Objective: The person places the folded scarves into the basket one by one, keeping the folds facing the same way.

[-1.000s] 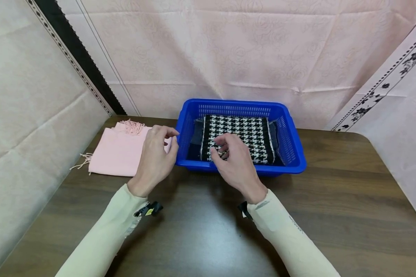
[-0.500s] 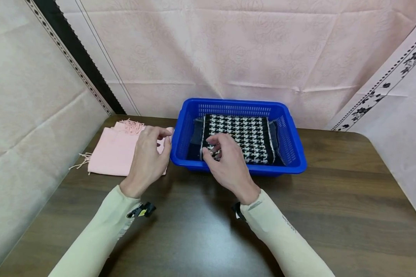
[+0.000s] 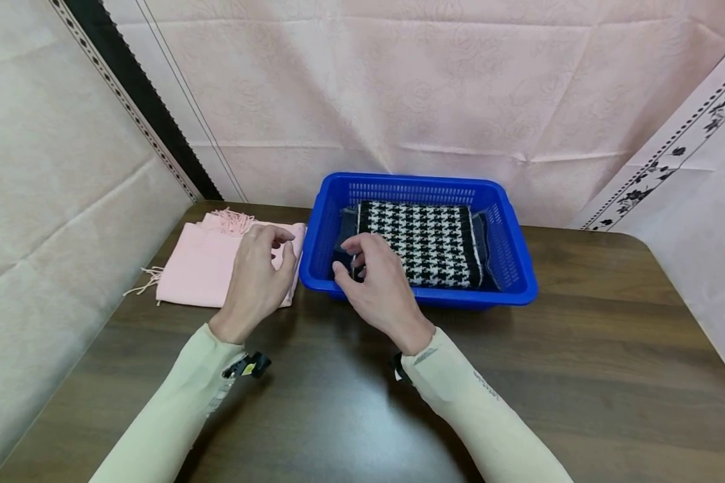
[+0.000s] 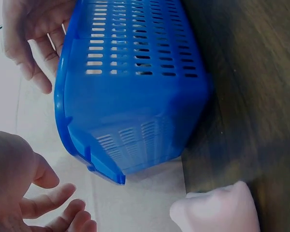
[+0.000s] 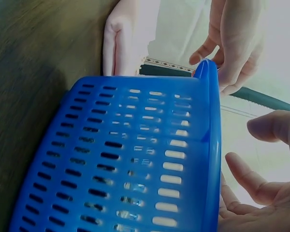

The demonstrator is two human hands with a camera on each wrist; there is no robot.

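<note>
My left hand (image 3: 255,278) hovers over the right part of a folded pink scarf (image 3: 199,265) with fringed ends, its fingers loosely bent and holding nothing. My right hand (image 3: 379,285) is above the near-left part of a blue plastic basket (image 3: 522,268), thumb and fingers apart with nothing between them. Inside the basket lies a folded black-and-white houndstooth cloth (image 3: 429,241), on top of dark blue denim-like fabric (image 3: 483,241). In the left wrist view the left fingers (image 4: 53,198) stand apart from the basket. The right wrist view shows the right fingers (image 5: 249,181) beyond the rim.
The basket stands near the back of a brown wooden table (image 3: 610,322). Pale pink patterned cloth (image 3: 459,87) hangs behind the table, and light cloth drapes (image 3: 54,201) enclose the left and right sides.
My right hand has moved left across the basket. The left hand has shifted slightly left, away from the basket's rim. Scarf and basket contents stay put.
</note>
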